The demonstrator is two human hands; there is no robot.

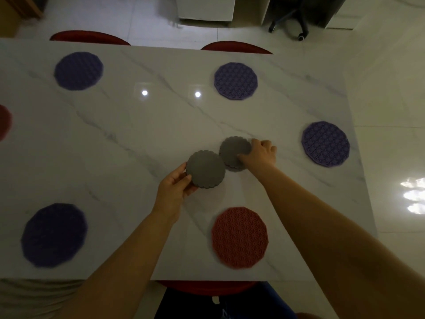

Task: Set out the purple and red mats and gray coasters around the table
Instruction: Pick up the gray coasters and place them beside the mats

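On the white marble table [142, 139] my left hand [176, 188] pinches the near edge of a gray scalloped coaster [205, 169], held just above the tabletop. My right hand [262, 154] grips the top gray coaster [233, 149] of a small stack [234, 168] lying on the table beside it. Purple mats lie at the far left [78, 70], far right [235, 81], right edge [325, 143] and near left [54, 234]. A red mat [239, 237] lies near me on the right. Another red mat [4, 122] shows partly at the left edge.
Red chair backs [89, 38] [236, 46] stand along the table's far side, and a red chair seat [207, 287] is under the near edge. An office chair base [289, 21] and white cabinets [204, 8] stand on the tiled floor beyond.
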